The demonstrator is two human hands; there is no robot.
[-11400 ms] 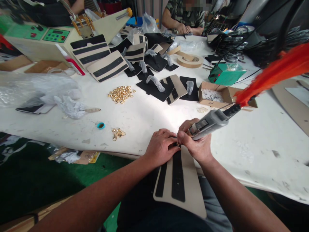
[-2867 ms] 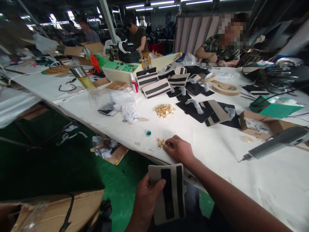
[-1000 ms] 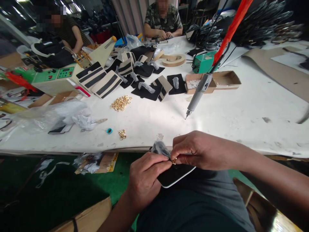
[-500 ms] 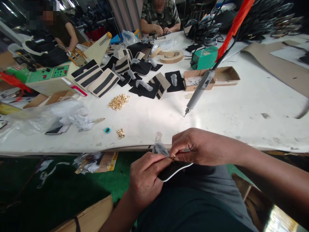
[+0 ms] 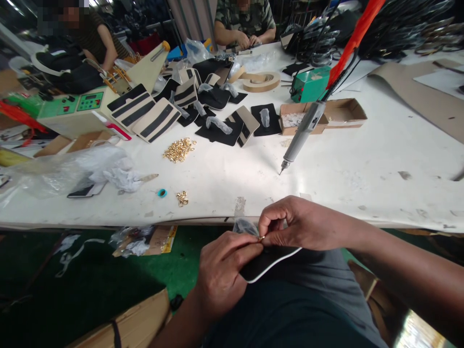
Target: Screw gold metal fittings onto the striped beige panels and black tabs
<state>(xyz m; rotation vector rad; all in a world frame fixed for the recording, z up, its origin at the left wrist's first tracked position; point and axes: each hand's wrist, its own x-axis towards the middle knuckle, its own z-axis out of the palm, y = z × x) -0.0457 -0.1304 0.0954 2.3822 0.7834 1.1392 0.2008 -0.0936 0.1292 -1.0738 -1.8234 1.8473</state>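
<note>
Clamping the panel [image 5: 270, 257] in the left hand [image 5: 223, 273] over the lap, below the bench [image 5: 362, 183] edge, long axis running rightward. Pinching a ring [image 5: 260, 238] in the right hand [image 5: 299, 224] against the panel's left end, fingertips meeting.

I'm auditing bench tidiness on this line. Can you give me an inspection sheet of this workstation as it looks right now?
surface: white table, scuffed and stained.
job's things: black panel over the lap; gold fitting at its top edge; plastic wrap beside it.
clutter: gold fittings pile, striped panels, plastic bags, cardboard box.
grips: left hand holds the black panel; right hand pinches the gold fitting.
cables: orange lead runs up from the tip-down screwdriver.
surroundings: camouflage-shirted co-worker and second co-worker at the far side; green floor with scraps.
</note>
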